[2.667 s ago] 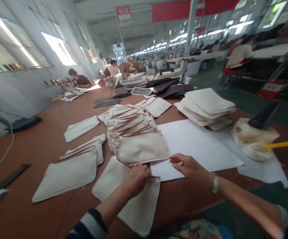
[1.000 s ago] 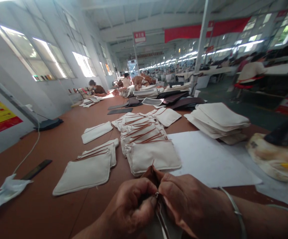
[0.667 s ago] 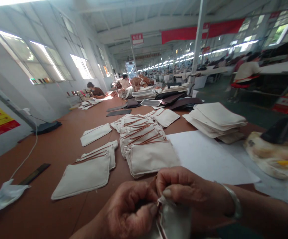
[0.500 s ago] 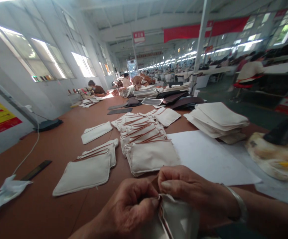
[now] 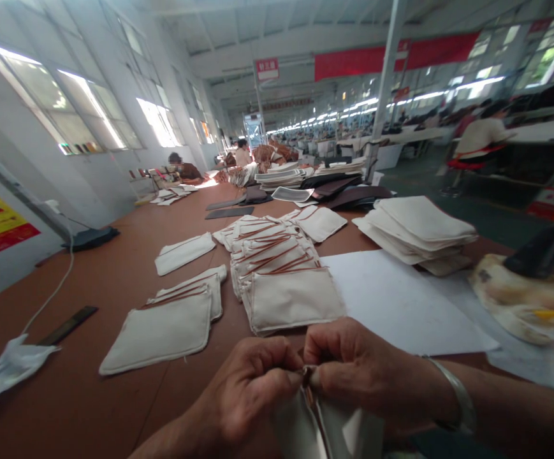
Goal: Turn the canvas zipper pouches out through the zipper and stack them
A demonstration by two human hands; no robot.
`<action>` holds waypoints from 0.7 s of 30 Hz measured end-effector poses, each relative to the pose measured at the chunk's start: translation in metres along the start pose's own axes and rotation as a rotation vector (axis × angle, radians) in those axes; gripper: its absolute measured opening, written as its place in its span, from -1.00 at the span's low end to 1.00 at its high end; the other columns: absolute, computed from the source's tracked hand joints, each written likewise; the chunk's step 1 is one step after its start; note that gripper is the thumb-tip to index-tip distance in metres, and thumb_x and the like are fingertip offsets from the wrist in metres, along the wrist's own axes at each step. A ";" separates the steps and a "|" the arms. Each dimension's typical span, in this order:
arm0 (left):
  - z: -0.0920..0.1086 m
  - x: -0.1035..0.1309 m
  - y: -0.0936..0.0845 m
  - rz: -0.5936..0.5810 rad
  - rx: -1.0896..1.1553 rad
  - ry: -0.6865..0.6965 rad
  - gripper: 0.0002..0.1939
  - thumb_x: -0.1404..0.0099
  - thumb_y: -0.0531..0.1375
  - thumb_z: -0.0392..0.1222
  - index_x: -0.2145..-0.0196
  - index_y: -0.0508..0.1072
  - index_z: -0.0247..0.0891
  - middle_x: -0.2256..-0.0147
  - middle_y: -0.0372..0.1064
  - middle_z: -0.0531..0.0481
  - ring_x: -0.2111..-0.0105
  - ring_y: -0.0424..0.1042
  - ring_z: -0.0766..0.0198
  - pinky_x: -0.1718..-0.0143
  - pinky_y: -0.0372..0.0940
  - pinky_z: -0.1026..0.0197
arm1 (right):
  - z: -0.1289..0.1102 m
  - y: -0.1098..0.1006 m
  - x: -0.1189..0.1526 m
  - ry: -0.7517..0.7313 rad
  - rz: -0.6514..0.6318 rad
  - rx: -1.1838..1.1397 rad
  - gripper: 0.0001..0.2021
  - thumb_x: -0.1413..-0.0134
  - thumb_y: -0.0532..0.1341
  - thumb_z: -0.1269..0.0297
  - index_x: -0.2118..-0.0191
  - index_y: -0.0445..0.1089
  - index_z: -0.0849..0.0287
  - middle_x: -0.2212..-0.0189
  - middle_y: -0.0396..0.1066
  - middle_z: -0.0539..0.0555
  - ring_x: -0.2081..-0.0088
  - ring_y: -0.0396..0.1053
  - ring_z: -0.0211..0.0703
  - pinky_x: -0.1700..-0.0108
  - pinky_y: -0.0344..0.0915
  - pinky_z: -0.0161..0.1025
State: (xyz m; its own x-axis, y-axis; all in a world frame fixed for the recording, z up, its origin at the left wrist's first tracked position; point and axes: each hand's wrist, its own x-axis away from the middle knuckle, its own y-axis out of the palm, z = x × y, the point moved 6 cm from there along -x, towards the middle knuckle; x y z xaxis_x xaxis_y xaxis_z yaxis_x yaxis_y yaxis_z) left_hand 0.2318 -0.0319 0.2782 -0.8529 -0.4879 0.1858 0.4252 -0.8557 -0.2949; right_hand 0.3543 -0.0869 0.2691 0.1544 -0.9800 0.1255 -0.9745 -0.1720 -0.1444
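Observation:
My left hand (image 5: 252, 389) and my right hand (image 5: 363, 366) meet at the front of the table, both pinching the top of a cream fabric piece with brown edging (image 5: 348, 424). The two thumbs and forefingers press at the upper end of its brown-edged slit. Its lower part runs out of the picture at the bottom. Just beyond my hands lies a row of overlapping cream pieces with brown edges (image 5: 291, 299). To the left is a smaller group of similar cream pieces (image 5: 162, 331).
White paper sheets (image 5: 401, 306) lie to the right under a stack of cream panels (image 5: 420, 226). A stained container with a yellow stick (image 5: 520, 293) stands at the right edge. A dark strip (image 5: 71, 325) and a white cloth (image 5: 9, 370) lie left. People sit farther off.
My right thumb has come down beside my left at the slit's top, and the fingers of both hands have drawn closer round it. The things on the table lie as before.

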 end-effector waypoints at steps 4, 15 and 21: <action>0.003 -0.002 -0.005 0.061 -0.064 -0.046 -0.76 -0.18 0.22 -0.10 0.39 0.47 -0.38 0.49 0.27 0.05 0.47 0.17 0.33 0.48 0.06 0.32 | -0.001 0.000 0.000 -0.007 -0.013 -0.013 -0.88 0.09 0.18 0.29 0.45 0.28 0.23 0.54 0.17 -0.05 0.51 0.05 -0.35 0.55 -0.05 -0.44; 0.004 -0.002 0.004 0.107 -0.118 0.090 -0.80 -0.27 0.10 -0.20 0.44 0.42 -0.34 0.53 0.21 0.06 0.51 0.15 0.35 0.51 0.05 0.33 | 0.000 -0.008 0.000 -0.125 0.002 0.136 -0.98 0.09 0.11 0.42 0.47 0.26 0.21 0.54 0.21 -0.05 0.46 0.11 -0.30 0.48 0.04 -0.40; -0.004 -0.005 0.008 0.007 0.113 0.068 -0.76 -0.25 0.18 -0.09 0.36 0.44 -0.37 0.44 0.29 0.00 0.45 0.18 0.32 0.44 0.11 0.31 | 0.002 -0.009 0.003 -0.113 0.013 0.123 -0.98 0.05 0.12 0.42 0.45 0.27 0.21 0.55 0.19 -0.07 0.48 0.09 -0.31 0.50 0.02 -0.41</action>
State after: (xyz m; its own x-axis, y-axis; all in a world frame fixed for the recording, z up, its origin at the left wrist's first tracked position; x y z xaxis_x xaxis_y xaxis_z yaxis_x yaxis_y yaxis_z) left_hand 0.2382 -0.0352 0.2709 -0.8666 -0.4846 0.1193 0.4596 -0.8681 -0.1876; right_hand 0.3642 -0.0881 0.2687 0.1656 -0.9861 0.0127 -0.9503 -0.1630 -0.2652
